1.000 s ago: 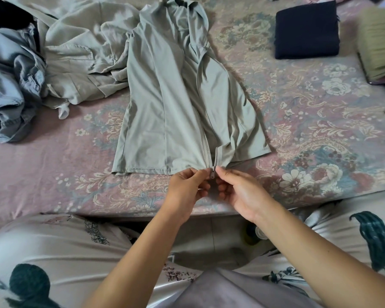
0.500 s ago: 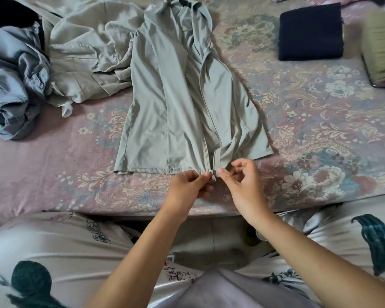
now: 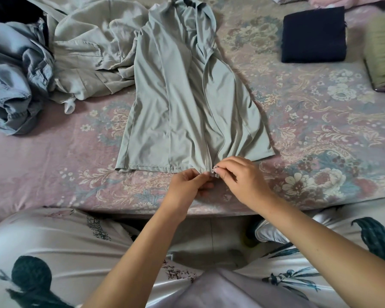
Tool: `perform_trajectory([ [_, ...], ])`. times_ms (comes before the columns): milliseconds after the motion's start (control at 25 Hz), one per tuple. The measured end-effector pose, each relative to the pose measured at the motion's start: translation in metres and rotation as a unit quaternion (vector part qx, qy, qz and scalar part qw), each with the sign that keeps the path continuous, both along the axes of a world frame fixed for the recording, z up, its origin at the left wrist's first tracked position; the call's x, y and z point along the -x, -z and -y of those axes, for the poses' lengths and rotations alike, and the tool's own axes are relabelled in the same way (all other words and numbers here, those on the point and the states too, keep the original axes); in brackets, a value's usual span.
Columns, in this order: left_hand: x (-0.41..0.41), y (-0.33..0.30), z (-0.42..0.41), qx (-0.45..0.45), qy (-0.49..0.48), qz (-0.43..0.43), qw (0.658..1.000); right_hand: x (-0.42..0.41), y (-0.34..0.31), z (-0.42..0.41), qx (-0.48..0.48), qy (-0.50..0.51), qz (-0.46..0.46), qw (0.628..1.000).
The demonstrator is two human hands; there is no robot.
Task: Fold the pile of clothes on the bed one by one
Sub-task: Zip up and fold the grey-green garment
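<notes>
Grey-green stretch fabric, the zip-front jacket (image 3: 187,103) lies flat on the bed (image 3: 320,134), hem toward me, hood end away; its zipper foot (image 3: 214,170) sits exactly where my two hands meet. My left hand (image 3: 188,185) pinches the hem just left of the zip; my right hand (image 3: 242,181) now curls over from the right and pinches the small metal piece at the bottom of the track. Half a second ago my right fingers were lifted and spread off the cloth; a second ago both hands were pinching at the same spot; so I have let go and retaken the hold, and the right front panel has drawn in, creasing toward my fingers. I judge that I am seating the zipper's two halves before closing the front; whether they have engaged I cannot tell, the parts being too small; folding proper has not begun on this garment.

Beyond my grip, up and left, a crumpled pale grey garment (image 3: 87,54) touches the jacket's far left edge; further left lies a bunched blue denim piece (image 3: 16,85); both wait unfolded. Up and right, well apart, a folded navy item (image 3: 313,34) rests; past it, at the frame's edge, something olive and ribbed (image 3: 382,54) shows only partly.
</notes>
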State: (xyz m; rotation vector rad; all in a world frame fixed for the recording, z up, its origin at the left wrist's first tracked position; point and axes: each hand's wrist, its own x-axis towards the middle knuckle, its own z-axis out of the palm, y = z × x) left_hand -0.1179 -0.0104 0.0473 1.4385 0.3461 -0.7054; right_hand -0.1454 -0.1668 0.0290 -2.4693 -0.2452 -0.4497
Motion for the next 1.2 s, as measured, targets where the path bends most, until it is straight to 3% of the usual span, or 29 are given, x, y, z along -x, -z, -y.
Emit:
perform_trajectory([
  [160, 0.004, -0.001, 0.005, -0.008, 0.031, -0.002, 0.999, 0.003, -0.003, -0.003, -0.097, 0.01, -0.065, 0.993],
  [400, 0.004, -0.009, 0.005, -0.065, 0.051, 0.095, 0.992, -0.012, -0.014, 0.001, 0.019, -0.026, -0.059, 0.998],
  [640, 0.019, -0.009, -0.007, -0.136, 0.091, 0.132, 0.978, -0.078, -0.031, 0.033, -0.028, 0.022, -0.104, 0.994],
  [680, 0.018, -0.008, -0.011, -0.211, 0.114, 0.187, 0.953, -0.084, -0.033, 0.035, -0.047, 0.014, -0.137, 0.989],
  [720, 0.014, -0.006, -0.016, -0.315, 0.126, 0.283, 0.897, -0.087, -0.033, 0.036, -0.058, 0.004, -0.169, 0.984],
  [800, 0.007, -0.004, -0.022, -0.457, 0.106, 0.499, 0.728, -0.087, -0.032, 0.035, -0.07, -0.008, -0.21, 0.975],
  [880, -0.003, 0.007, -0.014, -0.473, 0.197, 0.616, 0.598, -0.089, -0.033, 0.036, -0.098, 0.003, -0.23, 0.968],
  [920, -0.009, 0.017, -0.008, -0.465, 0.254, 0.638, 0.559, -0.09, -0.034, 0.036, -0.11, 0.005, -0.236, 0.966],
  [960, -0.015, 0.026, -0.002, -0.459, 0.292, 0.645, 0.537, -0.092, -0.034, 0.036, -0.116, 0.004, -0.24, 0.964],
  [1040, -0.023, 0.038, 0.007, -0.478, 0.36, 0.593, 0.538, -0.096, -0.031, 0.036, -0.088, -0.01, -0.249, 0.964],
  [1120, -0.023, 0.051, 0.008, -0.502, 0.396, 0.552, 0.535, -0.102, -0.028, 0.037, -0.001, -0.03, -0.256, 0.966],
  [1200, -0.019, 0.057, 0.006, -0.501, 0.405, 0.527, 0.555, -0.113, -0.027, 0.036, 0.065, -0.045, -0.25, 0.965],
])
